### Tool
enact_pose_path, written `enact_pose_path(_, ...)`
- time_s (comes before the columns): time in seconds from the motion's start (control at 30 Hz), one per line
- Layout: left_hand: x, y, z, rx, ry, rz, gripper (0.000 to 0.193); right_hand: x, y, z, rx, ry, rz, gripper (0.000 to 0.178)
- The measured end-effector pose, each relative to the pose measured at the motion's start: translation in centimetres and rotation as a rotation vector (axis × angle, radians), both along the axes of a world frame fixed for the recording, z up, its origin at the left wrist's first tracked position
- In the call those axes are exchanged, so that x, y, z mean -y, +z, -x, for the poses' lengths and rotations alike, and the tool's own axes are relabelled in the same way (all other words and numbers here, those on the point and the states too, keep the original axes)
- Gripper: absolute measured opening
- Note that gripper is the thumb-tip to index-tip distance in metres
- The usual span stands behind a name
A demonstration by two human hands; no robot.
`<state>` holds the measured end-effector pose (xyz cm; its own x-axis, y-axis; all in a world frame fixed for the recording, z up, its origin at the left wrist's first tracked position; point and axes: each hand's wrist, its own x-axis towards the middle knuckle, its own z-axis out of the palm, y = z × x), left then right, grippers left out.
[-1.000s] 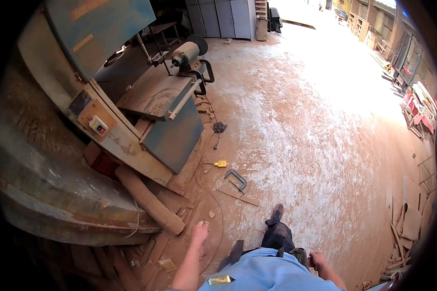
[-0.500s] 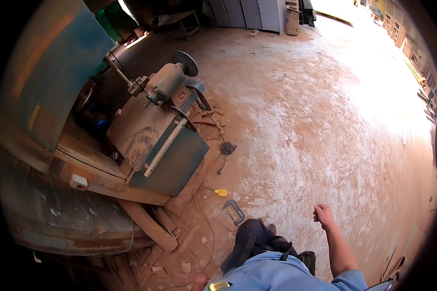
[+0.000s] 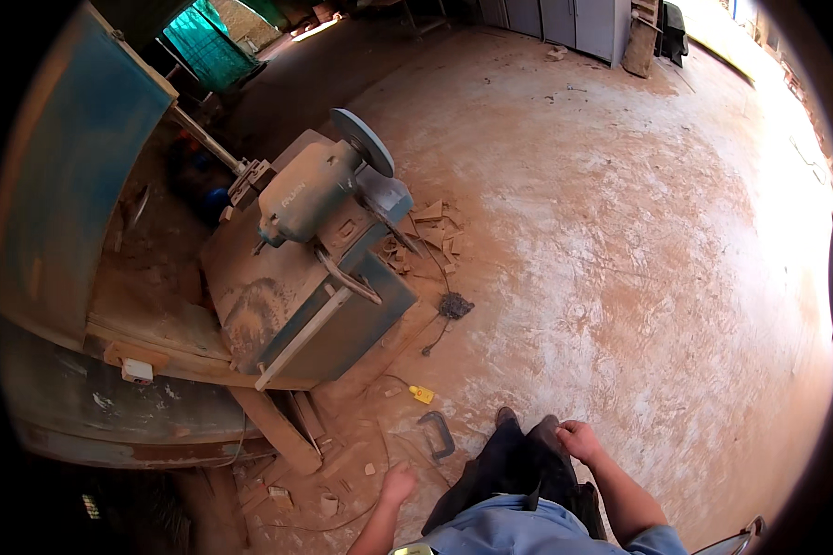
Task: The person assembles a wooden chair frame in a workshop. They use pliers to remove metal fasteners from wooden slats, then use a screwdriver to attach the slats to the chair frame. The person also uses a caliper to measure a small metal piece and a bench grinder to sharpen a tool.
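Observation:
My left hand (image 3: pixel 399 484) hangs at my left side above the dusty floor, its fingers curled in and slightly blurred, with nothing seen in it. Just beyond it a grey C-clamp (image 3: pixel 446 435) lies on the floor. My right hand (image 3: pixel 578 440) is in front of my right leg, fingers curled closed, with no object showing. Neither hand touches a tool. A yellow electrical connector (image 3: pixel 421 394) on a cord rests past the clamp. Ahead on the left stands a dusty machine with a motor (image 3: pixel 307 192) and a round disc (image 3: pixel 363 141).
Beside the machine are wood scraps (image 3: pixel 435 227) and a dark tangled clump (image 3: pixel 454 305) with a cord. A wooden board (image 3: pixel 280 435) leans under the bench, near a switch box (image 3: pixel 138 371). Grey cabinets (image 3: pixel 555 23) stand at the back; bright light falls on the right.
The machine, clamp and connector now sit lower in view. My left hand has come into fuller view, and my right hand has swung in from the right toward my leg.

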<state>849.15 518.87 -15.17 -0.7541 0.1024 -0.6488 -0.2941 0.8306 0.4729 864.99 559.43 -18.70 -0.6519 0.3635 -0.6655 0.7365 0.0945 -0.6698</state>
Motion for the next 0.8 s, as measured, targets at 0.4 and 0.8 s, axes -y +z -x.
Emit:
enact_pose_path(0.4,-0.5,-1.5,-5.7,0.218,-0.02,0.306,0.021,-11.8,-8.0,8.1,0.07,0.137,0.111,0.033)
enact_pose_path(0.8,-5.0,-5.4,-11.6,0.172,0.458,0.155,0.031,-15.8,-9.1,16.6,0.208,0.533,0.061,0.032)
